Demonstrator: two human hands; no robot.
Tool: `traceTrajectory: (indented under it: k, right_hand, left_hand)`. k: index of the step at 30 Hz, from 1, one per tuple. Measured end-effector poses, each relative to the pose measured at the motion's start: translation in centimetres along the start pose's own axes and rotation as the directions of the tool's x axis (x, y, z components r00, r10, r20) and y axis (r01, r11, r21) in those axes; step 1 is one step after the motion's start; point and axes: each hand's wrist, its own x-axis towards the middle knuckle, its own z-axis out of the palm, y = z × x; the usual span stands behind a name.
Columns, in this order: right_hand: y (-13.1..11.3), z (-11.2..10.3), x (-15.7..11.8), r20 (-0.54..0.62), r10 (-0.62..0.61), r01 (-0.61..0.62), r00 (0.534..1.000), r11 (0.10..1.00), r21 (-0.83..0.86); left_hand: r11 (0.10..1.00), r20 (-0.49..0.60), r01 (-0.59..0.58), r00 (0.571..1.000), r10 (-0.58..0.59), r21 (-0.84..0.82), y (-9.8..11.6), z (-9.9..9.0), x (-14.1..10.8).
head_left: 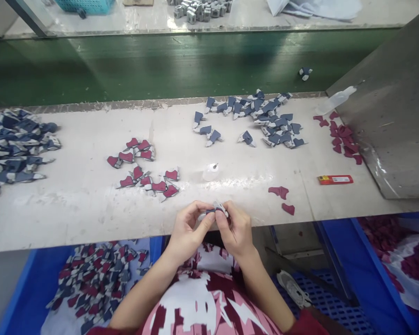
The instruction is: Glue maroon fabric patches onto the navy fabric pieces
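Note:
Just above the table's near edge, my left hand (pixel 192 226) and my right hand (pixel 236 228) pinch one small grey-and-blue plastic part (pixel 219 207) between thumbs and fingers. The fingertips cover much of it. Beyond my hands stands a translucent squeeze bottle with a fine tip (pixel 210 172). To the left lie several grey parts with maroon faces (pixel 158 186). On the right are loose maroon pieces (pixel 278 191). Farther back sits a cluster of grey-and-blue parts (pixel 272 116).
A large heap of blue-and-grey parts (pixel 16 144) covers the table's left end. At right lie a red-and-yellow packet (pixel 335 180), a maroon pile (pixel 345 137) and another bottle (pixel 337 100) by a metal panel (pixel 401 116). Blue bins (pixel 24 284) stand below; a green belt (pixel 153 70) runs behind.

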Motion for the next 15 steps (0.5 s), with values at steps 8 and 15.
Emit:
traceTrajectory:
  k: [8,15]
  right_hand:
    - [0.18,0.59,-0.6,-0.054,0.12,-0.116,0.991,0.991,0.072]
    - [0.41,0.97,-0.68,0.006,0.167,-0.166,0.986,0.977,0.135]
  left_hand:
    - [0.992,0.175,0.12,0.978,-0.112,-0.032,-0.21,0.04,0.25]
    - [0.989,0.213,0.081,0.971,-0.105,0.12,0.19,0.17,0.05]
